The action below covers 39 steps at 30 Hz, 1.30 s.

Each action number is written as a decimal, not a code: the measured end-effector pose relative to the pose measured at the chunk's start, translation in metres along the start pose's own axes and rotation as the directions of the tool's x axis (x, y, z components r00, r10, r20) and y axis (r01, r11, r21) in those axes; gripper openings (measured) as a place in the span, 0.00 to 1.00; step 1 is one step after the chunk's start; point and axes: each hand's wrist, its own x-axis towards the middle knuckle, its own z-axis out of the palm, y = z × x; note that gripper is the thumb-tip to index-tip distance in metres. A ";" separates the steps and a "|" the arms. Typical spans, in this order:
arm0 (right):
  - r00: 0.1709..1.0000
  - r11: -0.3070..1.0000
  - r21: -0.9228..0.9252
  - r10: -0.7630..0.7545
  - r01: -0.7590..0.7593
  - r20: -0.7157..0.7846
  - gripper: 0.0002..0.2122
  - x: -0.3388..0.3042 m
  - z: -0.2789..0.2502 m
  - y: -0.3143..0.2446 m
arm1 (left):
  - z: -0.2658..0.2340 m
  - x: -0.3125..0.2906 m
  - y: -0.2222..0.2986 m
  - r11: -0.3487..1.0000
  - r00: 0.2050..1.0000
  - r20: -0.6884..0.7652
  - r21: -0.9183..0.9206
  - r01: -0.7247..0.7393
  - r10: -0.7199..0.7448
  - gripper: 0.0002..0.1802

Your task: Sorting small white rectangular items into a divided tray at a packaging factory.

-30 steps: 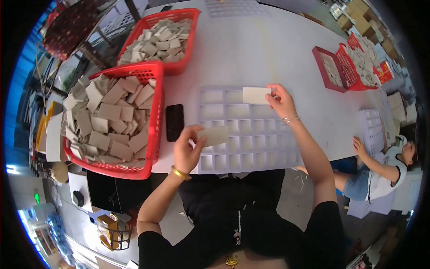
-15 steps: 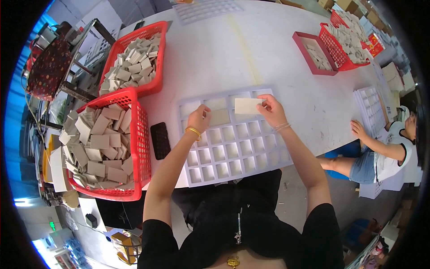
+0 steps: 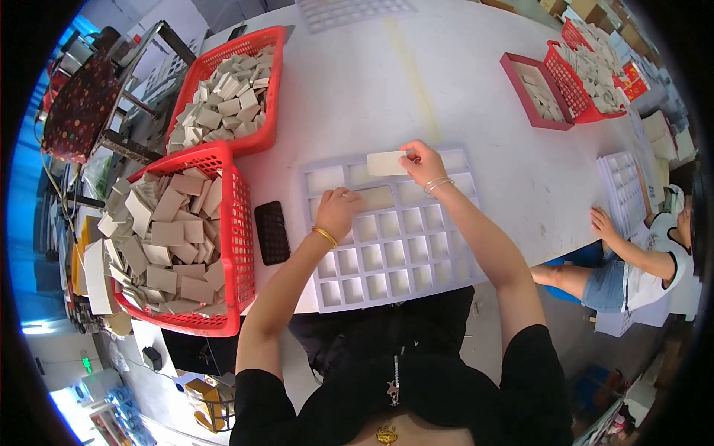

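A white plastic tray (image 3: 320, 303) with rows of square compartments and wider ones at its far side lies on the table before me. My right hand (image 3: 424, 165) pinches the right end of a cream rectangular card-like piece (image 3: 385, 163), raised over the tray's far row. My left hand (image 3: 338, 211) is closed, fingers bent, at the left end of a second, greyer-beige flat piece (image 3: 377, 198). That piece lies at a wide compartment in the second row; its left end is hidden under the fingers.
Two red baskets (image 3: 236, 245) of flat beige pieces stand at my left, with a black phone (image 3: 271, 233) beside them. A red box (image 3: 526, 93) and another red basket (image 3: 571, 83) sit far right. Another person (image 3: 632, 256) is seated at the right by another tray (image 3: 623, 182).
My right hand has moved the cream piece left across the tray's far row. My left hand has shifted slightly lower, staying at the second piece. The whole view has shifted slightly.
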 end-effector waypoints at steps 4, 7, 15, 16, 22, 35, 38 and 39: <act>0.991 0.996 -0.050 0.083 -0.078 0.101 0.09 0.018 0.029 0.000 | -0.005 0.002 0.006 1.000 0.998 0.066 0.001 0.015 -0.015 0.17; 0.981 0.979 -0.186 0.116 -0.086 0.157 0.09 0.019 0.042 -0.007 | -0.006 0.005 0.010 0.999 0.988 0.148 0.030 0.035 -0.039 0.16; 0.898 0.602 -0.671 -0.356 0.433 0.260 0.05 0.011 0.072 0.008 | -0.019 0.009 0.008 0.987 0.955 0.291 0.159 0.017 -0.063 0.17; 0.856 0.470 -0.727 -0.395 0.501 0.334 0.03 0.012 0.074 0.006 | -0.021 0.015 0.011 0.978 0.933 0.357 0.207 -0.034 -0.043 0.16; 0.905 0.243 -0.873 -0.064 0.422 0.420 0.04 0.022 0.078 -0.019 | -0.065 0.047 -0.009 0.959 0.947 0.321 0.265 -0.104 0.014 0.14; 0.778 0.506 -0.593 -0.450 0.626 0.438 0.04 0.086 0.128 -0.133 | -0.183 0.029 -0.253 0.685 0.746 -0.457 0.333 0.648 -0.484 0.24; 0.740 0.603 -0.432 -0.580 0.671 0.339 0.05 0.103 0.178 -0.165 | -0.180 0.038 -0.253 0.671 0.732 -0.499 0.342 0.658 -0.464 0.17; 0.733 0.588 -0.444 -0.600 0.676 0.321 0.05 0.110 0.197 -0.167 | -0.181 0.039 -0.251 0.648 0.751 -0.496 0.406 0.644 -0.436 0.15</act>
